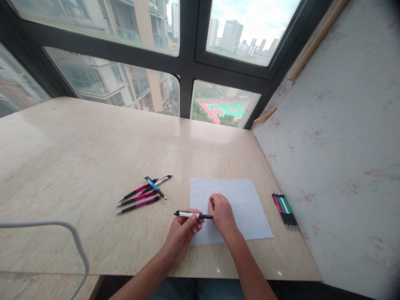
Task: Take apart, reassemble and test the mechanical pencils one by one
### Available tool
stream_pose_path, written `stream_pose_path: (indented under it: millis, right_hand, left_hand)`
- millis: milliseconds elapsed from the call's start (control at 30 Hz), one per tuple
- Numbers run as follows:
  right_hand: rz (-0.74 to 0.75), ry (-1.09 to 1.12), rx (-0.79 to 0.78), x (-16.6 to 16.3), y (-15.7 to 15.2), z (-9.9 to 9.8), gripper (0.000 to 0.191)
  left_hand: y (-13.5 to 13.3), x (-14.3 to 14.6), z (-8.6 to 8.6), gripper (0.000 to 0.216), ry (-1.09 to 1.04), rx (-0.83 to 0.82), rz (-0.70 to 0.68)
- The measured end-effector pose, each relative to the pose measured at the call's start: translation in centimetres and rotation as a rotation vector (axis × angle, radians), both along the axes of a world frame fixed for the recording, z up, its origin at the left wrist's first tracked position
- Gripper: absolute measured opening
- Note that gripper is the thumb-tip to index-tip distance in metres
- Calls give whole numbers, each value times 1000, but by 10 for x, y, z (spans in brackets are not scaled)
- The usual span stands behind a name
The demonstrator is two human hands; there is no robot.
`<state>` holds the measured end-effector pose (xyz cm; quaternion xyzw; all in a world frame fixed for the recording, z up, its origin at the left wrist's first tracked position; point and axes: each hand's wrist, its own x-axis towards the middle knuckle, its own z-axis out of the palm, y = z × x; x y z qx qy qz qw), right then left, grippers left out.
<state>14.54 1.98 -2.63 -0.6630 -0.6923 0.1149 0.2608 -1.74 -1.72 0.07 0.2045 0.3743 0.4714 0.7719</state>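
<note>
My left hand (183,231) pinches a white and black pen (187,214), held level above the near edge of a white sheet of paper (250,208). My right hand (220,212) is curled at the pen's tip end over the sheet, its fingers closed on that end. A loose pile of several pens (143,193), pink, blue and white, lies on the tabletop to the left of my hands. A tidy row of several pens (285,210), pink, green and white, lies to the right of the sheet.
The beige marble-look table (78,154) runs back to a large dark-framed window (187,71). A wall with floral wallpaper (337,146) bounds the table on the right. A grey curved rail (75,246) shows at the lower left.
</note>
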Motion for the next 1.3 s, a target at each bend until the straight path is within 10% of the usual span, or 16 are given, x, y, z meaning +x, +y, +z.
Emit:
stream_pose_path:
  millis: [433, 633, 767, 1300]
  right_hand:
    - [-75, 155, 59, -5, -9, 3, 25]
    - [-308, 723, 44, 9, -35, 17, 34]
    - [-199, 1010, -153, 7, -59, 27, 44]
    - [-37, 860, -245, 3, -61, 41, 22]
  left_hand:
    - [-3, 0, -2, 21, 15, 73, 6]
    - [-3, 1, -2, 24, 44, 52, 23]
    - [-3, 2, -2, 26, 93, 46, 16]
    - [-4, 3, 0, 25, 163, 119, 6]
